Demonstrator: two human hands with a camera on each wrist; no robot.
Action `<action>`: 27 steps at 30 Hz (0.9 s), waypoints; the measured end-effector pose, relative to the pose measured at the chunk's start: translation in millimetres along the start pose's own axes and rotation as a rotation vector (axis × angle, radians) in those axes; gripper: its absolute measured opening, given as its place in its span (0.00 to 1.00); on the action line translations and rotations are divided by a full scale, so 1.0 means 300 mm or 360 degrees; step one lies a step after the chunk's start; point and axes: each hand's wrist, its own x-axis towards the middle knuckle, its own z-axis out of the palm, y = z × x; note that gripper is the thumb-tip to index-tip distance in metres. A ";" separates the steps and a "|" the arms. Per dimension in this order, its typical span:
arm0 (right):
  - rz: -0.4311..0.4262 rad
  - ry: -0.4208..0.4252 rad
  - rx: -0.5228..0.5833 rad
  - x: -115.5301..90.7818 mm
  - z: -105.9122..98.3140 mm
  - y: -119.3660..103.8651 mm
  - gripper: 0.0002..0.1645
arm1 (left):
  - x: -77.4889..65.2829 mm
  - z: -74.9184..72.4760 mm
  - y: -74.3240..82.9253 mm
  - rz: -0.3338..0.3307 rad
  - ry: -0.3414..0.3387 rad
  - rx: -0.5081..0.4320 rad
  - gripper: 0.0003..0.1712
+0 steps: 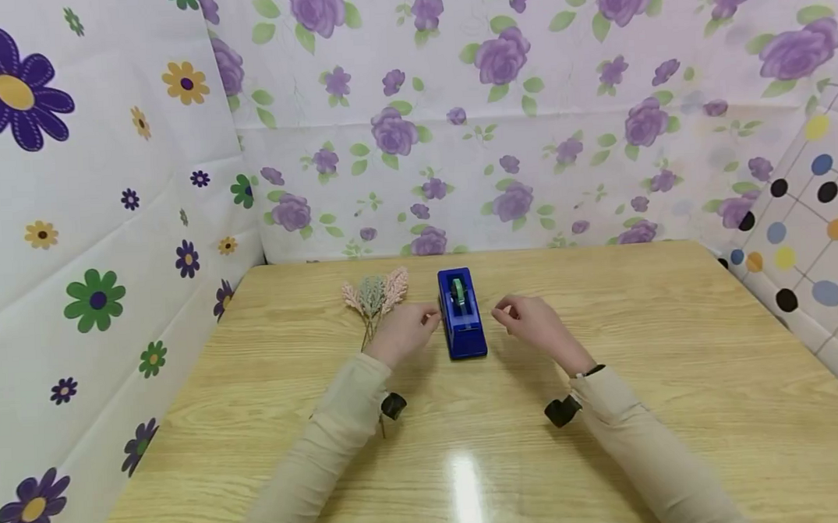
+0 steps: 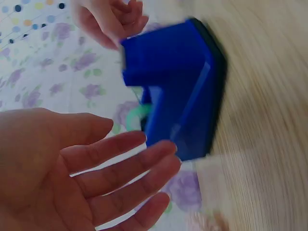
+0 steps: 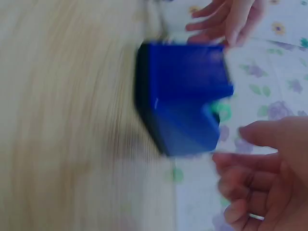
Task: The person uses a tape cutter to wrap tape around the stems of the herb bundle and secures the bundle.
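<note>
A blue tape dispenser [image 1: 467,342] with a green tape roll [image 1: 458,291] stands on the wooden table, between the two hands. On its left side is the left hand [image 1: 406,331], its relaxed fingertips right at the dispenser's edge. In the left wrist view those fingers [image 2: 127,163] are spread and hold nothing. The right hand [image 1: 536,326] hovers a short way off the dispenser's right side. Its fingers [image 3: 257,163] are loosely bent, with nothing between them. Pink and grey-green artificial flower sprigs [image 1: 373,293] lie left of the dispenser, their stems partly hidden by the left hand and sleeve.
The wooden table [image 1: 646,314] extends to both sides and toward the front. Floral-print cloth [image 1: 564,200] hangs along the back edge, a daisy-print cloth [image 1: 94,229] on the left, and a dotted one [image 1: 812,260] on the right. Each wrist carries a small black camera [image 1: 562,411].
</note>
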 end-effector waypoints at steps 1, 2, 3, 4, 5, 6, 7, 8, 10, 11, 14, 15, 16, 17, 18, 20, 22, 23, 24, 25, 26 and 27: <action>0.0014 -0.0001 0.0066 0.001 0.004 -0.010 0.19 | 0.000 0.001 0.009 0.0041 -0.0019 -0.0057 0.18; 0.0027 -0.0003 0.0133 0.001 0.010 -0.020 0.20 | 0.001 0.003 0.016 0.0076 -0.0038 -0.0088 0.18; 0.0035 -0.0007 0.0192 0.002 0.015 -0.032 0.20 | 0.000 0.007 0.023 0.0094 -0.0060 -0.0110 0.18; 0.0036 -0.0002 0.0234 0.005 0.024 -0.040 0.20 | -0.001 0.012 0.029 0.0104 -0.0074 -0.0140 0.18; 0.0037 0.0000 0.0262 0.009 0.033 -0.048 0.20 | -0.002 0.019 0.034 0.0108 -0.0088 -0.0151 0.17; 0.0037 -0.0004 0.0296 0.011 0.040 -0.055 0.20 | -0.004 0.024 0.039 0.0103 -0.0105 -0.0157 0.16; 0.0037 -0.0017 0.0321 0.015 0.046 -0.062 0.22 | -0.005 0.030 0.043 0.0093 -0.0115 -0.0152 0.16; 0.0042 -0.0028 0.0349 0.017 0.050 -0.068 0.22 | -0.005 0.037 0.047 0.0083 -0.0113 -0.0146 0.16; 0.0051 -0.0036 0.0385 0.023 0.055 -0.076 0.24 | -0.004 0.051 0.051 0.0076 -0.0092 -0.0126 0.17; 0.0062 -0.0037 0.0402 0.024 0.054 -0.082 0.24 | -0.003 0.058 0.053 0.0076 -0.0080 -0.0111 0.17; 0.0081 0.0003 0.0390 0.033 0.056 -0.093 0.20 | 0.000 0.078 0.052 0.0066 -0.0021 -0.0079 0.16; 0.0087 0.0015 0.0383 0.035 0.057 -0.097 0.19 | 0.001 0.085 0.050 0.0066 -0.0001 -0.0070 0.16; 0.0094 0.0030 0.0366 0.038 0.058 -0.101 0.17 | 0.003 0.092 0.047 0.0067 0.0018 -0.0060 0.16; 0.0101 0.0046 0.0341 0.040 0.060 -0.105 0.16 | 0.004 0.100 0.043 0.0072 0.0038 -0.0044 0.15; 0.0109 0.0055 0.0318 0.042 0.062 -0.109 0.15 | 0.004 0.106 0.040 0.0078 0.0052 -0.0038 0.15; 0.0130 0.0060 0.0298 0.044 0.064 -0.116 0.15 | 0.004 0.118 0.033 0.0089 0.0072 -0.0032 0.16; 0.0142 0.0069 0.0286 0.046 0.064 -0.121 0.14 | 0.004 0.128 0.028 0.0101 0.0088 -0.0037 0.16; 0.0156 0.0071 0.0308 0.047 0.063 -0.122 0.15 | 0.005 0.131 0.027 0.0106 0.0096 -0.0044 0.16; 0.0176 0.0079 0.0343 0.049 0.060 -0.122 0.15 | 0.005 0.133 0.027 0.0106 0.0101 -0.0057 0.16; 0.0191 0.0091 0.0388 0.053 0.058 -0.124 0.16 | 0.005 0.135 0.025 0.0102 0.0106 -0.0065 0.16; 0.0206 0.0103 0.0440 0.057 0.053 -0.126 0.16 | 0.006 0.136 0.023 0.0096 0.0112 -0.0072 0.16; 0.0226 0.0112 0.0497 0.063 0.046 -0.127 0.17 | 0.008 0.136 0.021 0.0091 0.0116 -0.0080 0.16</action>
